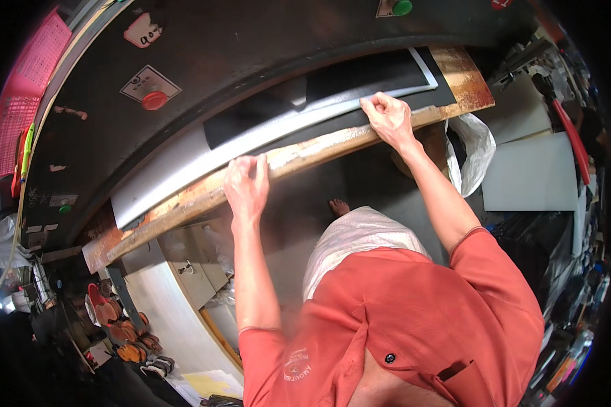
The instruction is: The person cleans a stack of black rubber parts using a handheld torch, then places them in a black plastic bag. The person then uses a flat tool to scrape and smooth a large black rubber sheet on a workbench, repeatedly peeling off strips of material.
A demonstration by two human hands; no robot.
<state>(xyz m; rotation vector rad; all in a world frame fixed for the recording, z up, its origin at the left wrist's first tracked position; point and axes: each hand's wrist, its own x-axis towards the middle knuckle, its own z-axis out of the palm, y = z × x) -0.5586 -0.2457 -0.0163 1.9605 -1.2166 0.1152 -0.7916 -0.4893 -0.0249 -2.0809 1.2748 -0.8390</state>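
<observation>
A long, shiny silver-white sheet (163, 178) lies at a slant on a wooden board (470, 80). Black material (366, 73) shows inside its pale border and also along the near and right edges. My left hand (246, 186) is closed at the sheet's near edge, its fingertips pinched there. Farther right, my right hand (390, 123) pinches the pale border near its right corner. Both thumbs are close to the fingers, and the exact grip under the left fingertips is partly hidden.
A large black machine body (251, 34) with red and green buttons overhangs the board's far side. Left stands a pink basket (30, 88). A white sack (472, 152) and pale panels (526, 173) are at the right. A white cabinet (159, 292) stands below the board's left part.
</observation>
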